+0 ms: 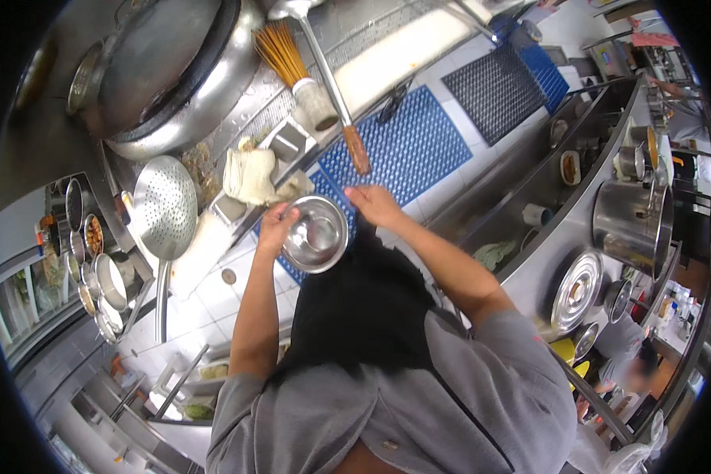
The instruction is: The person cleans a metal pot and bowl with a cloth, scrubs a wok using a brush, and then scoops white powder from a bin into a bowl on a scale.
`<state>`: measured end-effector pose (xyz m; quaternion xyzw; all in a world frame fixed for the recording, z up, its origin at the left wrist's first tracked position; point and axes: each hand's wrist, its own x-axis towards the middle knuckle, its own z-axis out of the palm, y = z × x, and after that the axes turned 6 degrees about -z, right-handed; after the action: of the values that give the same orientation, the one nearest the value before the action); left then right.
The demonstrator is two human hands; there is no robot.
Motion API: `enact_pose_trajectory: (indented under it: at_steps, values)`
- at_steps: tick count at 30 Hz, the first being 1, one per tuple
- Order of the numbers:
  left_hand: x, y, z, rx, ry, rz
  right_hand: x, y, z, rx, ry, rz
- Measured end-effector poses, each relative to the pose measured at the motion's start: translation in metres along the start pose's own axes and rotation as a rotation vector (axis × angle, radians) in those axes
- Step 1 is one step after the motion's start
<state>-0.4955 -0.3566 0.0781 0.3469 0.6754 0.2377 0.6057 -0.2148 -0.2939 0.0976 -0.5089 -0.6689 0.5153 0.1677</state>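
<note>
My left hand [277,230] grips the rim of a shiny metal bowl [315,235], tilted so that its inside faces up; no food shows in it. Just right of the bowl is my right hand [372,203], fingers curled, close below the wooden handle end of a metal ladle [330,89]; whether it holds anything cannot be told. A bamboo wok brush [299,74] lies left of the ladle. A folded cream cloth [250,175] rests on the range edge beyond my left hand. Further left is a perforated metal strainer [166,204] with a long handle.
A large wok [160,65] sits in the metal range at the upper left. Metal containers with ingredients [110,281] stand at the left. On the right, a steel counter [545,237] carries a big stockpot [628,222] and a round lid [576,291]. Blue mats [415,142] cover part of the tiled floor.
</note>
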Motion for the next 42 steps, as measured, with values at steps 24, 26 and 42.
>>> enact_pose_trajectory:
  at_steps: [24, 26, 42]
  values:
    - [-0.022, -0.065, -0.059, -0.484, -0.08, -0.133, -0.02, -0.011, -0.006, 1.415, 0.192, 0.467]
    - [-0.026, -0.094, -0.082, -0.584, -0.016, -0.166, -0.015, -0.086, -0.032, 1.479, 0.304, 0.326]
    - [-0.066, -0.147, -0.115, -0.493, 0.387, -0.282, 0.06, -0.022, -0.197, 0.452, -0.218, 0.315]
